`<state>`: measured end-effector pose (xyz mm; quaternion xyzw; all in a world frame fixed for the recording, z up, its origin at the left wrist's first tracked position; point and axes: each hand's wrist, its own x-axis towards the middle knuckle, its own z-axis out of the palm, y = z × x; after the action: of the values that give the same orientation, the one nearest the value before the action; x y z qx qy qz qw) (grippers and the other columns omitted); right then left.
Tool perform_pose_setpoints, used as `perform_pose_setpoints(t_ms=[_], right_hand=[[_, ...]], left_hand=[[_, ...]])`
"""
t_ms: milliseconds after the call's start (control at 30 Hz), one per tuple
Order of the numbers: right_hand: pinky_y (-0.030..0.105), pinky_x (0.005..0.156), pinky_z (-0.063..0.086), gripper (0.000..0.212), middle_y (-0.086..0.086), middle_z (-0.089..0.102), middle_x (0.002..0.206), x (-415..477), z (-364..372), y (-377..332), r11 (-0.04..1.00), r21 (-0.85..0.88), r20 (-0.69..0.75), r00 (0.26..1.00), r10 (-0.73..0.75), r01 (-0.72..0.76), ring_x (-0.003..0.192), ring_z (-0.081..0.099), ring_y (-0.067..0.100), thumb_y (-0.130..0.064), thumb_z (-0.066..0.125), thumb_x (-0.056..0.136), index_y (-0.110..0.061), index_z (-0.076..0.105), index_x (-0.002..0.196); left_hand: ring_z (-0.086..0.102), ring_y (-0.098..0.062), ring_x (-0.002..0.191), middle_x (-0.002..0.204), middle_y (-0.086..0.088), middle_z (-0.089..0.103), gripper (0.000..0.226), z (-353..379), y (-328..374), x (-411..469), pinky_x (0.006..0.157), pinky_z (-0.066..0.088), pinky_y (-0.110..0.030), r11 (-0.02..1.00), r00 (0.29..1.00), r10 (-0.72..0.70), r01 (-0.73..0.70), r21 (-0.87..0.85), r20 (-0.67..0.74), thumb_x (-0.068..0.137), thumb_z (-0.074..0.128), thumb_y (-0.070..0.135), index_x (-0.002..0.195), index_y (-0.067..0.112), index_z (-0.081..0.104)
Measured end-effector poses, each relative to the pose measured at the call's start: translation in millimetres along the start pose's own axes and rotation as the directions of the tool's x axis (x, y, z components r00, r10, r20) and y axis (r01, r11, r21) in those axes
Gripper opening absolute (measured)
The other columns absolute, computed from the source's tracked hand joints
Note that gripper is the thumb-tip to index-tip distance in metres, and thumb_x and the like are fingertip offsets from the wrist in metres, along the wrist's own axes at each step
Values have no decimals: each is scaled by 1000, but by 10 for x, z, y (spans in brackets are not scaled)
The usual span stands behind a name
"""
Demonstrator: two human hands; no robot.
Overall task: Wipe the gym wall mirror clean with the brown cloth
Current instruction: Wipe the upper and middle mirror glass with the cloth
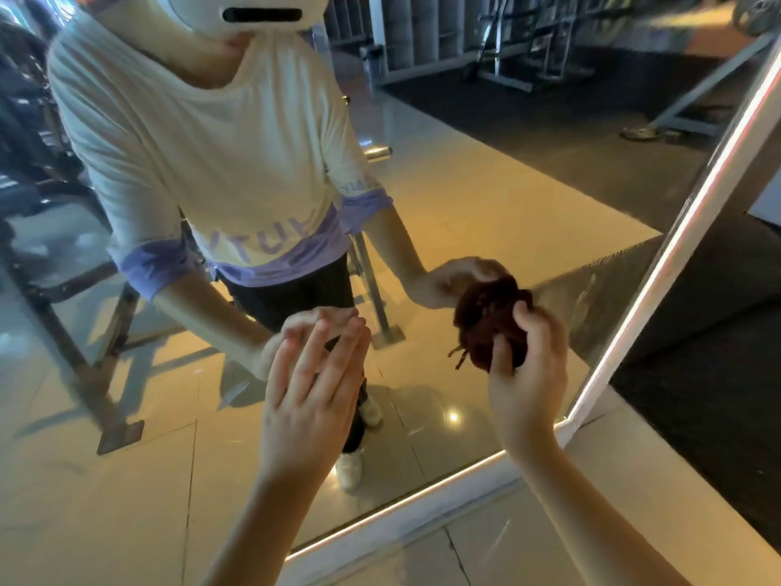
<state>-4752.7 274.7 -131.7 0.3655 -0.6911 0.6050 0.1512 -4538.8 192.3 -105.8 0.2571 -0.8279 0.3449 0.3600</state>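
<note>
The gym wall mirror (pixel 465 196) fills most of the view, and a lit strip runs along its bottom and right edges. My right hand (pixel 528 374) grips the bunched brown cloth (pixel 490 323) and presses it against the glass at the lower right. Loose threads hang from the cloth's lower left. My left hand (pixel 317 378) is flat and open, its fingertips resting on the mirror left of the cloth. The reflection shows the person in a white and purple shirt with both hands meeting mine.
The lit mirror frame (pixel 676 247) slants up at the right, with dark floor matting (pixel 697 353) beyond it. Pale floor tiles (pixel 443 556) lie below the mirror. Reflected gym machines and metal racks show at the left and top.
</note>
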Motion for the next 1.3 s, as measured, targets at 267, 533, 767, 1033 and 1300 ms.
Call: perform_pose_setpoints(t_ms=[267, 533, 767, 1033, 1300], right_hand=[[15, 97, 46, 38, 8, 56, 131, 407, -149, 327, 935, 42, -116, 928, 355, -353, 122, 51, 12, -2, 57, 94, -8, 55, 131], [4, 90, 43, 40, 16, 54, 132, 412, -138, 197, 984, 109, -93, 984, 154, -144, 122, 53, 20, 4, 62, 89, -1, 56, 128], [15, 91, 48, 45, 21, 52, 132, 123, -45, 242, 994, 112, -4, 1000, 3, -3, 120, 53, 32, -20, 60, 92, -2, 52, 133], [8, 93, 45, 42, 17, 52, 132, 363, -149, 487, 988, 118, -87, 990, 110, -100, 123, 52, 25, 7, 64, 87, 2, 55, 128], [18, 97, 49, 40, 15, 55, 129, 497, -231, 553, 997, 83, -91, 996, 11, -3, 121, 54, 19, 4, 65, 87, 0, 57, 126]], left_hand=[[24, -27, 149, 160, -7, 27, 70, 14, 16, -13, 125, 9, -46, 1000, 1000, -4, 4, 20, 1, 89, 68, 11, 151, 10, 35], [33, -31, 141, 151, -11, 38, 70, 120, 215, 21, 124, 12, -45, 999, 999, 23, -22, -32, 41, 81, 70, 8, 145, 6, 41], [17, -27, 151, 156, -12, 33, 76, 345, 688, 270, 125, 6, -44, 993, 987, 119, -118, -14, 111, 82, 74, 9, 148, 3, 37], [-6, -30, 154, 158, -10, 26, 73, 474, 817, 314, 126, -2, -45, 982, 985, 130, -144, 125, 109, 87, 56, 10, 153, -1, 25], [4, -28, 154, 160, -13, 26, 55, 559, 825, 274, 126, 0, -45, 981, 988, 142, -150, 125, 65, 97, 44, 6, 151, 0, 33]])
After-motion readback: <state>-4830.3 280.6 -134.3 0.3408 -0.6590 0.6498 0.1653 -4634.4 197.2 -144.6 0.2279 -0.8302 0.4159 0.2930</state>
